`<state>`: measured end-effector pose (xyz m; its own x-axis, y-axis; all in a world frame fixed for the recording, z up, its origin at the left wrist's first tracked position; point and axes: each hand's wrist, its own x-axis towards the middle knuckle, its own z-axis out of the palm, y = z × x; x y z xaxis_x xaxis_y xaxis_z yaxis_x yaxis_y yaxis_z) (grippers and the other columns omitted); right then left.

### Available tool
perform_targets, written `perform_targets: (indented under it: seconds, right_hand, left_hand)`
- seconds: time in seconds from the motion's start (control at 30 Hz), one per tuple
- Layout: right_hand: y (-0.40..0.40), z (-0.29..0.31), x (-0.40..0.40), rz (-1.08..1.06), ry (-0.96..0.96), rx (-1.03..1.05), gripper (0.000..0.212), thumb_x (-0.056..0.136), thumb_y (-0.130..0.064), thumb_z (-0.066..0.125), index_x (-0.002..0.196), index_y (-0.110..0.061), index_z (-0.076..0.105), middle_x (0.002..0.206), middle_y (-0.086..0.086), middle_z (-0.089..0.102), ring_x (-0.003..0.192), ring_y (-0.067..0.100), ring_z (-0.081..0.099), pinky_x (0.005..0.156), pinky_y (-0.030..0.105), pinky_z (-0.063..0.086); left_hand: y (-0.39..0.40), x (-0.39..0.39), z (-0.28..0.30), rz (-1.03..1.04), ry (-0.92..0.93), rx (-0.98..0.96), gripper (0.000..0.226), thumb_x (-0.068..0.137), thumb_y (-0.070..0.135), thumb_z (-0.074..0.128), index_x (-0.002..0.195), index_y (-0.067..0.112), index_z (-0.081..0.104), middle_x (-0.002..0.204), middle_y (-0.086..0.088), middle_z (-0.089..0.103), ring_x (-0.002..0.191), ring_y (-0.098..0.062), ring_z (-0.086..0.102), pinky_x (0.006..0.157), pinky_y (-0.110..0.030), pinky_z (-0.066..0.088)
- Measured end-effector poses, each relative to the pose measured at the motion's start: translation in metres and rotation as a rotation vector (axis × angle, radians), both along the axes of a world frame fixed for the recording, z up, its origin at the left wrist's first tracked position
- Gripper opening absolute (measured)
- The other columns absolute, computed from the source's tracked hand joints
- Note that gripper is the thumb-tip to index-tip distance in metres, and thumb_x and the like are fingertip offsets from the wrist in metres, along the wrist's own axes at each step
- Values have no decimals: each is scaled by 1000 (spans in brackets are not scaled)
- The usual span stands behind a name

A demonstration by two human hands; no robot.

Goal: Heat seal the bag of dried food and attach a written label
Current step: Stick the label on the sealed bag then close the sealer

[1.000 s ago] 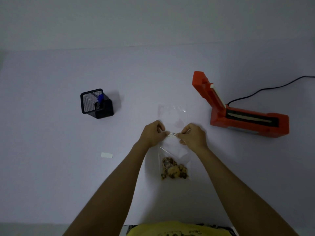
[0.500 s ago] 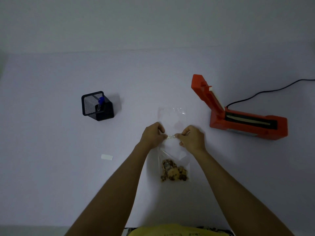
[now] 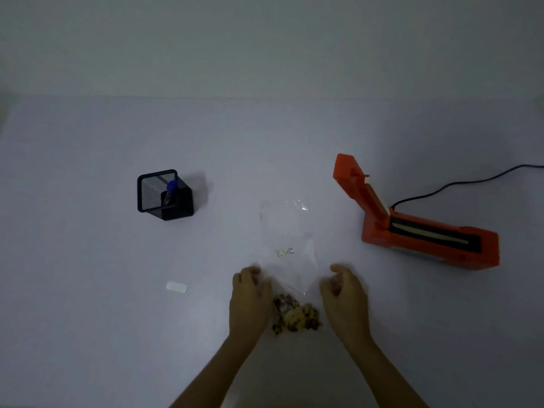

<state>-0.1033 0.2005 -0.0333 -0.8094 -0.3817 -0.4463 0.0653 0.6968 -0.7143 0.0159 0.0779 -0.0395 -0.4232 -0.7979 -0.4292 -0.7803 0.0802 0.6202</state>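
Note:
A clear plastic bag [image 3: 287,228] lies flat in the middle of the table, with dried food [image 3: 295,316] gathered at its near end. A small white written label [image 3: 285,252] sits stuck on the bag's middle. My left hand [image 3: 248,298] rests at the bag's left edge beside the food, fingers loosely curled, holding nothing. My right hand [image 3: 343,293] hovers at the bag's right edge, fingers curled and apart, also holding nothing. The orange heat sealer [image 3: 418,228] stands to the right with its lid raised.
A black mesh pen holder [image 3: 163,195] with a blue pen [image 3: 170,188] stands at the left. A small white paper strip [image 3: 176,287] lies left of my left hand. The sealer's black cord [image 3: 471,181] runs off to the right edge.
Both hands let go of the label, which now sits on the bag, and drew back toward me to the bag's sides near the food.

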Motion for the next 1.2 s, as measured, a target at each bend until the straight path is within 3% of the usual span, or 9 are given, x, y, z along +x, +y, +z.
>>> perform_targets:
  seconds: [0.23, 0.4, 0.6, 0.73, 0.87, 0.97, 1.07, 1.13, 1.2]
  right_hand:
    - [-17, -3, 5, 41, -111, -9, 34, 90, -17, 58, 124, -17, 55, 110, 2, 64, 93, 10, 59, 67, 7, 39]
    - [-79, -7, -26, 39, -115, -79, 33, 90, -19, 57, 123, -15, 58, 114, -2, 62, 97, 10, 57, 71, 10, 41]
    - [-156, -2, -59, 50, -93, -126, 41, 89, -16, 57, 128, -8, 55, 117, 6, 59, 105, 18, 57, 85, 21, 41]
    - [-173, -9, -69, 119, -54, -106, 3, 81, -16, 56, 82, -19, 57, 88, 7, 54, 77, 20, 52, 64, 23, 43]
    - [-167, -4, -70, 199, -78, -73, 53, 88, -16, 57, 139, -8, 43, 136, 10, 50, 123, 24, 49, 104, 38, 43]
    - [-147, 6, -62, 249, -43, -66, 56, 90, -18, 58, 142, -12, 39, 145, 6, 44, 132, 21, 42, 109, 33, 38]
    - [-106, 17, -49, 300, -31, -53, 49, 89, -21, 61, 136, -19, 46, 139, 1, 50, 125, 14, 48, 104, 27, 40]
    - [-66, 22, -38, 353, -38, -17, 44, 89, -24, 61, 132, -24, 50, 135, -3, 53, 120, 9, 50, 103, 23, 39]
    - [-19, 25, -30, 352, -3, 27, 35, 89, -27, 61, 123, -32, 54, 128, -8, 56, 119, 7, 49, 103, 20, 36]
  left_hand:
    - [-5, -7, -23, 95, 46, 145, 56, 83, 70, 41, 110, 24, 57, 97, -6, 65, 81, -16, 64, 70, -34, 57]
    - [-64, -45, -1, 146, 116, 90, 40, 93, 31, 54, 129, 14, 49, 121, -6, 55, 104, -18, 58, 90, -41, 55]
    - [-117, -76, 8, 161, 154, 23, 45, 92, 17, 56, 135, 9, 44, 130, -12, 49, 111, -21, 54, 91, -30, 48]
    - [-136, -86, 9, 157, 140, 57, 54, 88, 23, 60, 138, 10, 41, 136, -13, 49, 119, -25, 52, 100, -39, 47]
    - [-137, -85, 17, 118, 135, 81, 65, 88, 32, 62, 143, 10, 35, 144, -13, 44, 129, -27, 45, 106, -43, 42]
    - [-125, -74, 23, 86, 174, 50, 60, 88, 28, 62, 141, 11, 39, 140, -7, 44, 130, -18, 43, 107, -37, 40]
    - [-107, -69, 29, 16, 259, -30, 11, 85, 20, 62, 91, 29, 58, 93, 12, 55, 91, 16, 52, 82, -11, 45]
    - [-94, -72, 26, -49, 289, -36, 7, 83, 22, 59, 79, 17, 59, 82, 4, 59, 85, 1, 61, 77, -21, 52]
    - [-78, -80, 26, -122, 270, -6, 31, 82, 24, 62, 105, 3, 59, 102, -4, 59, 100, -23, 60, 84, -34, 51]
